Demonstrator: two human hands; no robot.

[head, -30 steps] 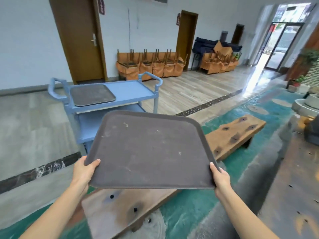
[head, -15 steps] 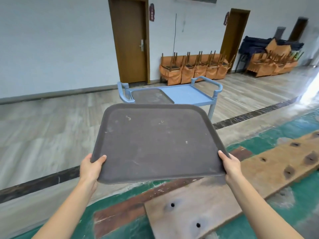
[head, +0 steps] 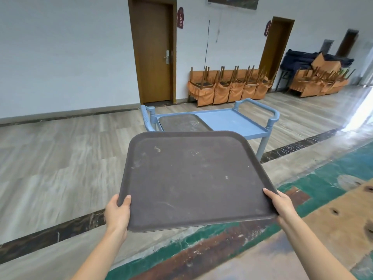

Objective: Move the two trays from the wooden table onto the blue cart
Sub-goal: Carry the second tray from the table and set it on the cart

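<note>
A dark brown tray (head: pixel 193 178) is held level in the air in front of me, by both near corners. My left hand (head: pixel 118 214) grips its near left corner, thumb on top. My right hand (head: pixel 281 205) grips its near right corner. Beyond the tray stands the blue cart (head: pixel 232 122). A second dark tray (head: pixel 181 123) lies on the left half of the cart's top shelf; the held tray hides its near edge and the cart's lower part. The wooden table (head: pixel 331 219) shows at the bottom right, below my right arm.
Wood-look floor lies between me and the cart, crossed by a dark marble strip (head: pixel 50 237). Stacked orange chairs (head: pixel 228 85) line the far wall between two brown doors (head: pixel 154 51). More chairs (head: pixel 316 81) are piled at the far right. Teal floor surrounds the table.
The view has swung left and moved closer to the cart, which now sits centred behind the tray. Both hands keep the same grip on the tray. The table has slid to the lower right.
</note>
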